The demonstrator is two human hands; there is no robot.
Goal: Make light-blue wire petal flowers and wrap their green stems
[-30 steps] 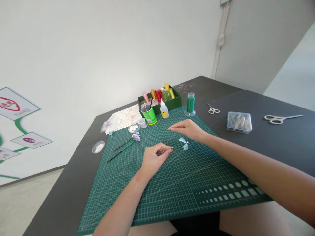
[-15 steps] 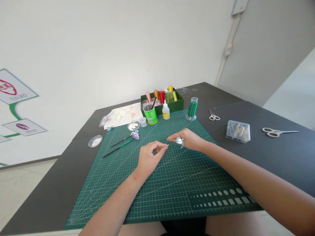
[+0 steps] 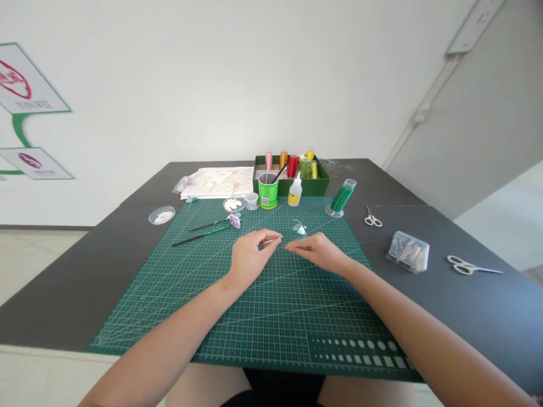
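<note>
My left hand (image 3: pixel 251 252), over the middle of the green cutting mat (image 3: pixel 254 299), is closed in a pinch on a thin pale stick (image 3: pixel 268 242), its tip pointing right. Close to its right, my right hand (image 3: pixel 319 251) is closed too, thumb and fingers pressed together; what is between them is too small to make out. Just beyond the right fingers shows a small pale-blue flower (image 3: pixel 301 230) with thin, translucent petals. Whether a stem joins it to either hand cannot be seen. A purple flower (image 3: pixel 235 221) on a green stem lies to the left, beside a thin dark stick.
Behind stand a green can (image 3: pixel 268 195), a glue bottle (image 3: pixel 294 192), a green box (image 3: pixel 318 186) of thread spools, and a tilted green spool (image 3: pixel 343 196). Small dishes (image 3: pixel 162 215) sit left. Scissors (image 3: pixel 373 217), a clear box (image 3: pixel 408 252) and larger scissors (image 3: pixel 464 265) lie right.
My view has shifted and levelled. The pale-blue flower, earlier in front of my right hand, now shows beyond its fingertips. My right hand's fingers have come lower, close to the left fingertips.
</note>
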